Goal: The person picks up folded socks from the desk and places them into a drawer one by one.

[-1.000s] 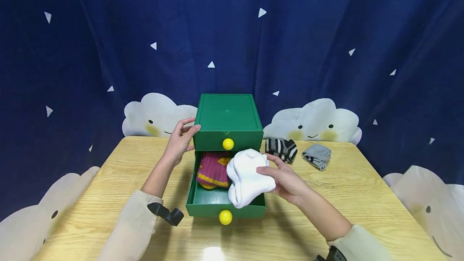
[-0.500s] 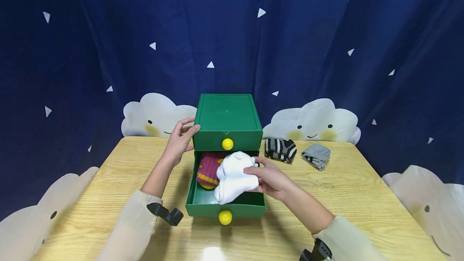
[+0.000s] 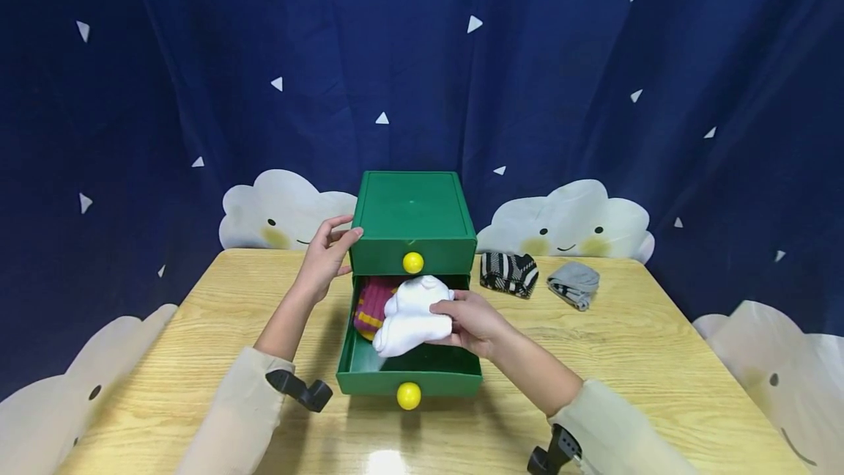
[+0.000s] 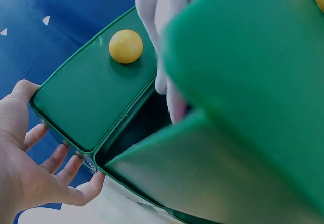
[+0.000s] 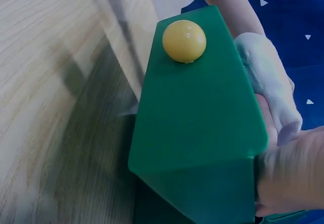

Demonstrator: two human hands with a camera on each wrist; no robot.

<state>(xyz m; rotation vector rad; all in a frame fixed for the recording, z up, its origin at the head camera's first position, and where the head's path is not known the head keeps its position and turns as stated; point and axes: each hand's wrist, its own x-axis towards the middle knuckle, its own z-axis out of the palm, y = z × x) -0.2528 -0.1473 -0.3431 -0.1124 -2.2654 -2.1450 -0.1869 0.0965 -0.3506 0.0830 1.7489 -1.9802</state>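
A bundle of white folded socks (image 3: 412, 317) is pinched between the thumb and fingers of my right hand (image 3: 475, 321), over the pulled-out lower drawer (image 3: 369, 382) of a small green cabinet (image 3: 412, 204). Inside that drawer, towards the back left, lie maroon socks (image 3: 374, 305) with yellow bands, partly covered by the white ones. My left hand (image 3: 325, 255) rests on the cabinet's left side near the closed upper drawer, thumb at the front edge. In the left wrist view its fingers (image 4: 68, 171) lie spread along the cabinet's side.
Black-and-white patterned socks (image 3: 509, 274) and folded grey socks (image 3: 575, 284) lie on the wooden table (image 3: 626, 365) to the right of the cabinet. Yellow ball knobs (image 3: 409, 396) stick out from the drawer fronts. A dark blue curtain (image 3: 422, 57) hangs behind the table.
My right hand has carried the white socks leftwards, further over the open drawer, covering more of the maroon socks. The left hand has stayed on the cabinet's side.
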